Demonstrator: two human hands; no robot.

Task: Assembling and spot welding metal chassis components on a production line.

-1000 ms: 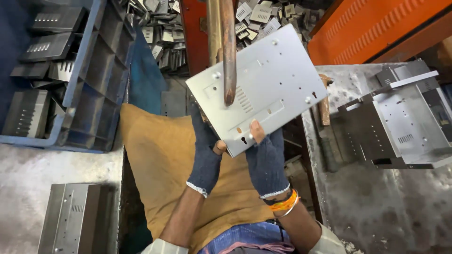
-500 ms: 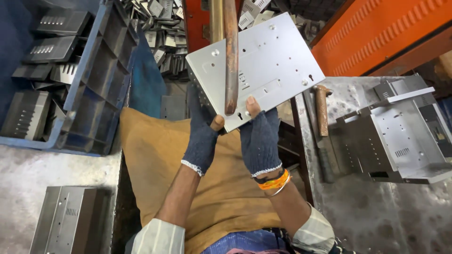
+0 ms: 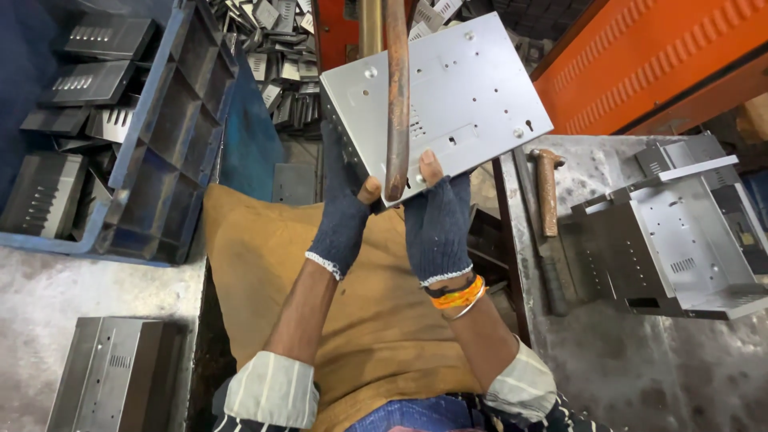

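Grey workshop benches (image 3: 640, 376) flank a seated person whose gloved left hand (image 3: 342, 216) and right hand (image 3: 438, 224) clamp their fingers on the near edge of a punched metal plate (image 3: 464, 96), held up over the lap behind a rusty vertical rod (image 3: 397, 96). Nearby, a hammer (image 3: 547, 188) lies beside a folded steel chassis (image 3: 680, 232), while a blue crate (image 3: 164, 136) holds dark louvred panels.

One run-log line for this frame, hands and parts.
left hand: grips sheet-metal panel near edge | right hand: same edge | rusty lever: crosses panel | hammer: on bench
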